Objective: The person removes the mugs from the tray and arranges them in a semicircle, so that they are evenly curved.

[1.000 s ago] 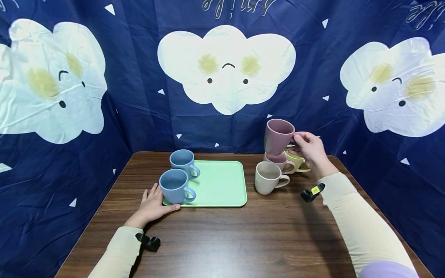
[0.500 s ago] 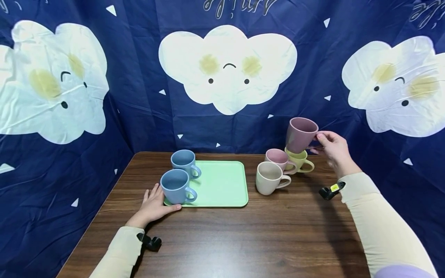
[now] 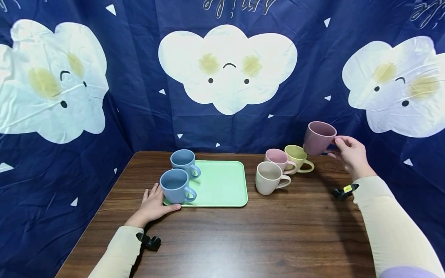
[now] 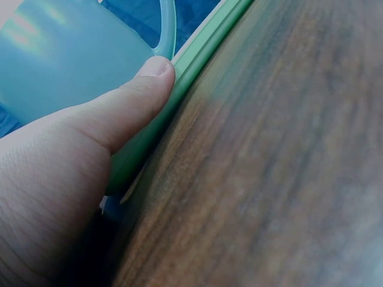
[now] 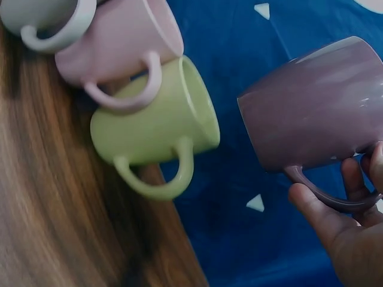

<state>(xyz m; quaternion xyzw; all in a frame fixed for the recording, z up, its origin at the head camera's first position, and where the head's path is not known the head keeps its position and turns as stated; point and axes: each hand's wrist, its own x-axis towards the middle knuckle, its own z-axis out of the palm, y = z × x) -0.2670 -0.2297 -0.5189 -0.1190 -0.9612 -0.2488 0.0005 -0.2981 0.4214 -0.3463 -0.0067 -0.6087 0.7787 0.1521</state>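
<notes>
My right hand (image 3: 352, 156) pinches the handle of a mauve mug (image 3: 318, 139), holding it upright in the air above the table's far right. In the right wrist view the thumb and fingers curl round the mug handle (image 5: 326, 197). My left hand (image 3: 153, 206) lies with straight fingers at the near left corner of a green tray (image 3: 220, 185). Its thumb rests along the tray rim in the left wrist view, beside the front blue mug (image 3: 173, 187). Another blue mug (image 3: 182, 160) stands behind that one on the tray.
Right of the tray stand a cream mug (image 3: 267, 179), a pink mug (image 3: 276, 156) and a yellow mug (image 3: 295, 155), close together with handles to the right. Behind the wooden table (image 3: 222, 235) hangs a blue curtain (image 3: 139, 116) with white clouds.
My right hand has carried the mauve mug rightward, from above the pink mug, past the yellow one, and slightly lower. The left hand stays at the tray corner.
</notes>
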